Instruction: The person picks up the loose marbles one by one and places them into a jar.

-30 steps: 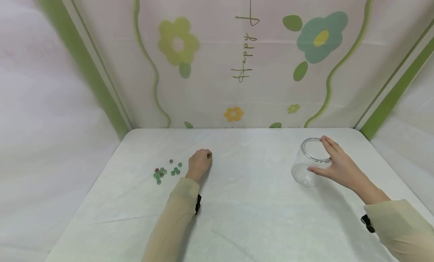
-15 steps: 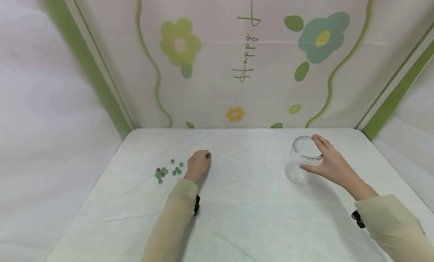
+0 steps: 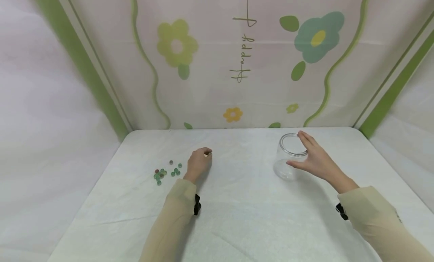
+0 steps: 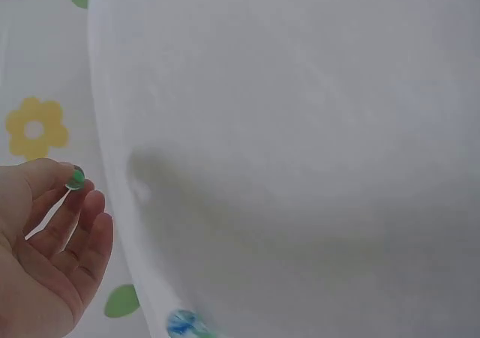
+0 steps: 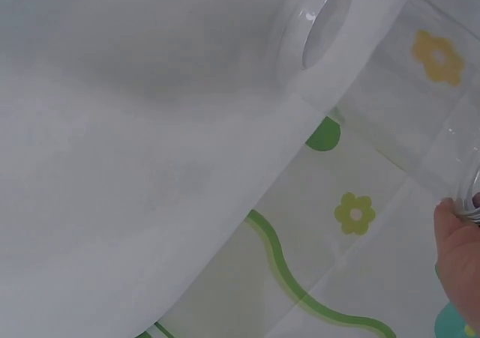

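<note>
One green marble (image 4: 76, 178) is pinched in the left hand (image 3: 198, 164), right of the loose marbles (image 3: 161, 175) on the table (image 3: 254, 217); a slack pinch could drop it. The right hand (image 3: 318, 162) grips the jar (image 3: 283, 157) near its top, where sideways pressure might tip it.

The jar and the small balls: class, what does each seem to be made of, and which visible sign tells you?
Jar: clear, smooth glass or rigid plastic; its wall is see-through and its rim glints, but the look leaves open which.
Small balls: probably smooth, glossy glass; the green ball held in the left hand looks translucent. Plastic remains possible.
</note>
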A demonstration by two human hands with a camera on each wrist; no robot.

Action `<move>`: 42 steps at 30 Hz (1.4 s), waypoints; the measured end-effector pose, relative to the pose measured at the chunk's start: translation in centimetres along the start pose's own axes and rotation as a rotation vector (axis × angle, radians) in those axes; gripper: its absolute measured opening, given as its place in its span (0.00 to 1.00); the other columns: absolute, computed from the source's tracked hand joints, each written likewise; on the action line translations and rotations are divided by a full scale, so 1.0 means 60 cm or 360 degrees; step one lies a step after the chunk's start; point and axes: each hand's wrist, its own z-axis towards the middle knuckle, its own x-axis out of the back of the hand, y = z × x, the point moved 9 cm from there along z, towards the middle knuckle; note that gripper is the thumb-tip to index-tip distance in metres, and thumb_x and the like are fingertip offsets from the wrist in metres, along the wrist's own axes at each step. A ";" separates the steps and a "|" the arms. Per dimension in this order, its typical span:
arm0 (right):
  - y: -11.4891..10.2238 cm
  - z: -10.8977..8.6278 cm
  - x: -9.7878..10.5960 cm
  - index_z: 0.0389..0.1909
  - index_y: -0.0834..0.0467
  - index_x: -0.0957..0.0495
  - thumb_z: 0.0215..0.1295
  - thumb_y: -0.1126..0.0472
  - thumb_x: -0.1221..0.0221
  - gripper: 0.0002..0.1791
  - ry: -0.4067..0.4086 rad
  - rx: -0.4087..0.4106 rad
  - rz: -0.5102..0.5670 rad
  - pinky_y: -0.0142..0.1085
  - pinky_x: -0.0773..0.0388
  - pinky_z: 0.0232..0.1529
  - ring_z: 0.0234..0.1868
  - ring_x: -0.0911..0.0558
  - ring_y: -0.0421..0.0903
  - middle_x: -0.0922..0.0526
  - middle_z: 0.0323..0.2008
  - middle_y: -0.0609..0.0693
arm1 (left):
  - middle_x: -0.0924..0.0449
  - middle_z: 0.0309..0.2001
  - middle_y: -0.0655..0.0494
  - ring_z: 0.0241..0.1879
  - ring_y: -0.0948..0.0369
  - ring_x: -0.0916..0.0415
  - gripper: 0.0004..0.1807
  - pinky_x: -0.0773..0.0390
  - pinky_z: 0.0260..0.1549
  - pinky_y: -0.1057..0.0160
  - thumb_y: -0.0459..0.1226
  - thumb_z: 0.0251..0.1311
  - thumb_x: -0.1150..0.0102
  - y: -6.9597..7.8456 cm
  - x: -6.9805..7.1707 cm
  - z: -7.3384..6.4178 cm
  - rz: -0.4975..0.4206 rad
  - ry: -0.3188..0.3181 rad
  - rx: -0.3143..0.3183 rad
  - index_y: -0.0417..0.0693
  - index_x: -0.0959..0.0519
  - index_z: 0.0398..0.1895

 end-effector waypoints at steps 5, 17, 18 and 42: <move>0.000 0.004 -0.008 0.73 0.68 0.59 0.52 0.46 0.30 0.61 -0.0077 -0.0039 -0.0013 0.69 0.44 0.65 0.71 0.49 0.70 0.54 0.74 0.69 | 0.19 0.52 0.51 0.48 0.53 0.21 0.15 0.19 0.43 0.56 0.39 0.68 0.48 0.025 -0.004 0.002 -0.0270 -0.0029 -0.0007 0.48 0.20 0.53; 0.000 0.000 0.004 0.73 0.68 0.52 0.50 0.40 0.32 0.59 -0.0070 0.0084 -0.0290 0.65 0.48 0.69 0.73 0.51 0.68 0.50 0.73 0.69 | 0.21 0.52 0.48 0.49 0.52 0.21 0.16 0.17 0.42 0.64 0.39 0.68 0.48 0.127 -0.029 -0.009 -0.0853 -0.0246 -0.0054 0.45 0.22 0.56; -0.001 0.000 0.006 0.72 0.68 0.51 0.50 0.39 0.32 0.59 -0.0066 0.0103 -0.0323 0.63 0.49 0.71 0.73 0.51 0.67 0.49 0.72 0.69 | 0.21 0.53 0.47 0.50 0.51 0.22 0.16 0.18 0.43 0.65 0.39 0.68 0.48 0.137 -0.033 -0.012 -0.0914 -0.0285 -0.0050 0.45 0.23 0.56; 0.019 0.000 0.006 0.72 0.70 0.53 0.53 0.35 0.36 0.60 -0.0132 0.0064 -0.0375 0.61 0.49 0.71 0.73 0.51 0.67 0.48 0.72 0.68 | 0.17 0.48 0.51 0.37 0.65 0.23 0.14 0.18 0.36 0.68 0.39 0.66 0.44 0.314 -0.095 -0.053 -0.1161 -0.0490 -0.0207 0.47 0.20 0.53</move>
